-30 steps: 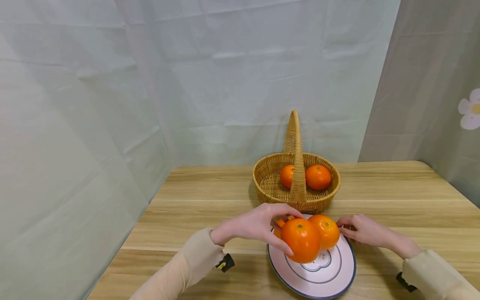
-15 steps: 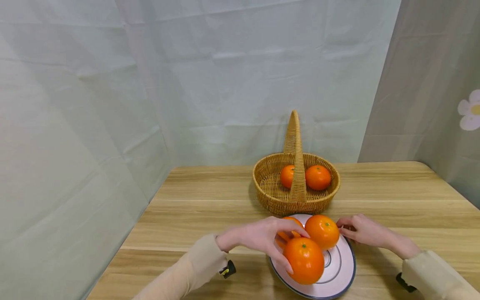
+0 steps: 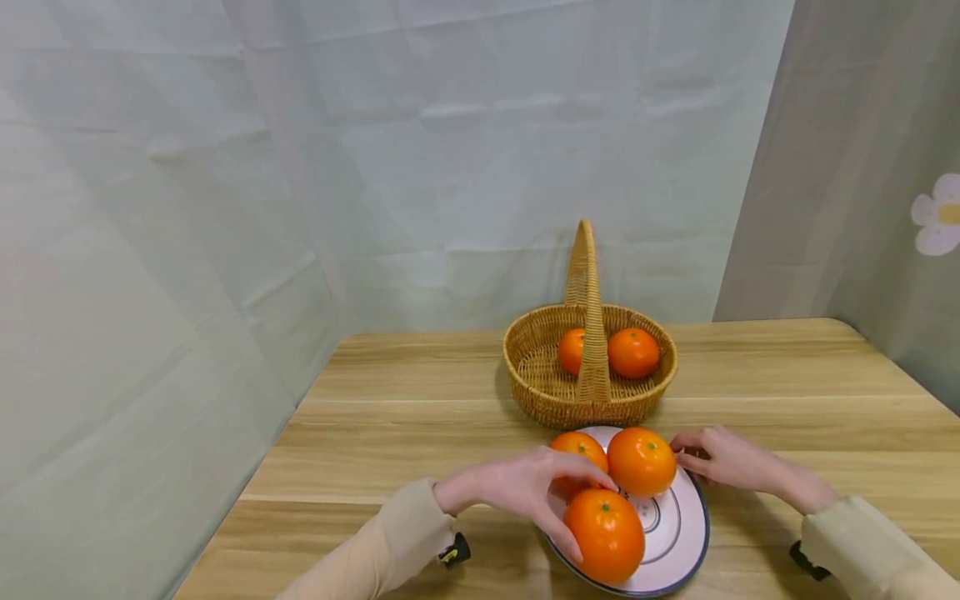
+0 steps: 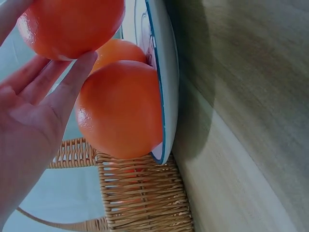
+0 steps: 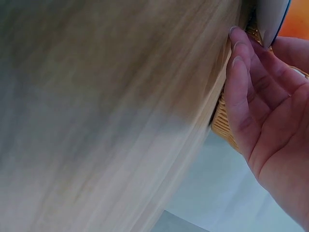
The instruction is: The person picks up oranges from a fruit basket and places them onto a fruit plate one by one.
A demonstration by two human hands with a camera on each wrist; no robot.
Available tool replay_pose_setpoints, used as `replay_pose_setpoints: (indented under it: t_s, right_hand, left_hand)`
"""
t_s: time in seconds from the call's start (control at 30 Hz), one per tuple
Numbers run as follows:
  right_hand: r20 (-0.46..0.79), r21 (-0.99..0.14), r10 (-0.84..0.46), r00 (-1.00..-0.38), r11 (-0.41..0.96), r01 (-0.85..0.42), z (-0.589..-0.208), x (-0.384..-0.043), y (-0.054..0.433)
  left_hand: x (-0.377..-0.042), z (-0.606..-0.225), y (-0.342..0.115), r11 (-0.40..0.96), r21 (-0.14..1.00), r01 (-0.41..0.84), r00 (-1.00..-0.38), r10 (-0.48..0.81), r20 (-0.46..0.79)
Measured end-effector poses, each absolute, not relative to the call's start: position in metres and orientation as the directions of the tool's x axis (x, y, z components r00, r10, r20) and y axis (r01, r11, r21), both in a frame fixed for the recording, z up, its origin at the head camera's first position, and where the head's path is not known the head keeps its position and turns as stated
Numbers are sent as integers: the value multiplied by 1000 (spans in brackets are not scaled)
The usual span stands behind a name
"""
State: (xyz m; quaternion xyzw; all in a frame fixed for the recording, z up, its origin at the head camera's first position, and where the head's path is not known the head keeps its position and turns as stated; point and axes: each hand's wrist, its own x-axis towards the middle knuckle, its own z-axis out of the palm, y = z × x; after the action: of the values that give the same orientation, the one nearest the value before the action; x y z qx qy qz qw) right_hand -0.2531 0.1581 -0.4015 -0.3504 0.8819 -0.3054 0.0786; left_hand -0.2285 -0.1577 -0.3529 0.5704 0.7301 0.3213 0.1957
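My left hand (image 3: 528,493) grips an orange (image 3: 604,536), thumb on its near side and fingers on its far side. That orange is over the near left part of the white, blue-rimmed plate (image 3: 678,546); whether it touches the plate I cannot tell. Behind it, two more oranges sit on the plate: a left one (image 3: 579,450), partly covered by my left fingers, and a right one (image 3: 641,462). My right hand (image 3: 729,458) pinches the plate's right rim; in the right wrist view the thumb (image 5: 292,50) lies over the rim and the fingers (image 5: 239,92) are beneath it.
A wicker basket (image 3: 551,408) with a tall handle (image 3: 592,333) stands just behind the plate. Inside it lie two oranges, one (image 3: 633,353) right of the handle and another (image 3: 571,351) partly behind it. Pale curtains (image 3: 450,167) hang behind the wooden table (image 3: 390,417).
My left hand has brought its orange toward me and down to the plate's near left part, uncovering more of the left orange behind. My right hand stays at the rim.
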Motion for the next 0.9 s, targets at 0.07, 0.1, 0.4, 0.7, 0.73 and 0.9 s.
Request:
replay_pose_setpoints:
  t_s: [0.07, 0.1, 0.4, 0.7, 0.73, 0.9]
  right_hand:
    - [71, -598, -665, -744, 569, -565, -401, -253, 158]
    - [70, -599, -665, -744, 568, -564, -401, -253, 158]
    - [63, -598, -661, -748, 575, -559, -402, -254, 158]
    - [53, -592, -659, -751, 585, -555, -402, -254, 157]
    - [53, -592, -659, -751, 585, -555, -402, -254, 157]
    - [54, -598, -662, -748, 578, -555, -402, -254, 158]
  left_hand:
    - [-229, -354, -157, 141, 692, 708, -269, 960, 81]
    - [-229, -355, -157, 139, 691, 709, -267, 960, 81]
    - [-229, -359, -156, 141, 641, 754, -255, 963, 88]
    - [-227, -360, -155, 159, 600, 784, -247, 967, 66]
    - [-227, -360, -155, 162, 597, 786, -248, 967, 64]
    - [-227, -360, -155, 162, 592, 789, -244, 968, 60]
